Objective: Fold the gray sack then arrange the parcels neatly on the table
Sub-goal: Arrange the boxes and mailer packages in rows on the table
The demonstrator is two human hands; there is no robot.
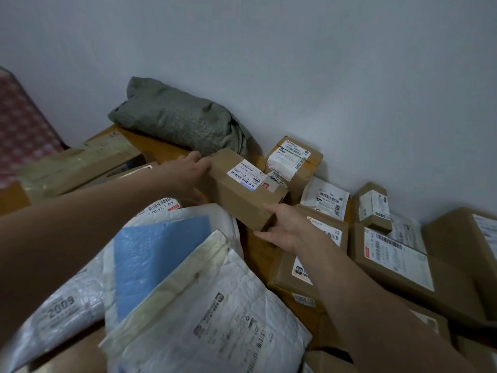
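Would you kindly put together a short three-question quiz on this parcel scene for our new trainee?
1. True or false: the gray sack lies against the wall.
2. Fill in: the blue mailer lies among plastic bags coloured ___.
3. What do the left hand and the right hand hold together? A) the gray sack B) the brown box C) the blue mailer

Key: 1 true; 2 white; 3 B.
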